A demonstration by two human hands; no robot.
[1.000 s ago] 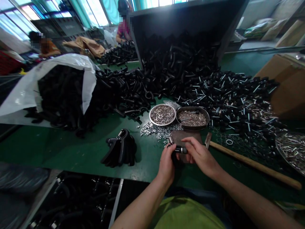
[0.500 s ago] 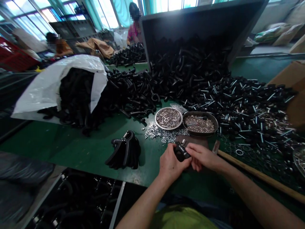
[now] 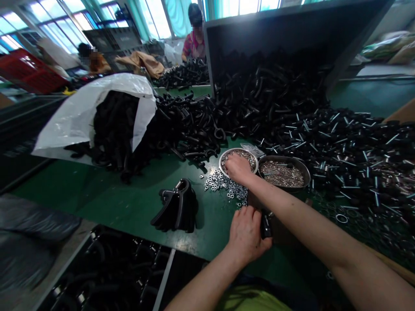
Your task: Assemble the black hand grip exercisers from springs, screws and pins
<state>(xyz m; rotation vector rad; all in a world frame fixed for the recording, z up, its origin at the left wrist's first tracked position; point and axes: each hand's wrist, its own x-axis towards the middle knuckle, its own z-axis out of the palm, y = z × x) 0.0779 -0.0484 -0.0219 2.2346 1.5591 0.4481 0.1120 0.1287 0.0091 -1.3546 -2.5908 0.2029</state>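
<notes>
Hands at work on a green surface (image 3: 106,198): the right hand (image 3: 238,168) reaches far into a round metal dish (image 3: 227,156) of small rings, fingers dipped down among them; whether it has pinched one cannot be told. The left hand (image 3: 246,233) stays near, closed around a short black handle part (image 3: 266,225) pressed against the surface. Loose nuts (image 3: 220,183) lie scattered just beside the dish, and an oval tray (image 3: 283,172) of small metal pieces sits to its right. A small stack of black grips (image 3: 178,207) lies to the left, apparently finished, while a large heap of black parts (image 3: 275,103) far behind remains untouched. Judging from that, most of the work is left.
</notes>
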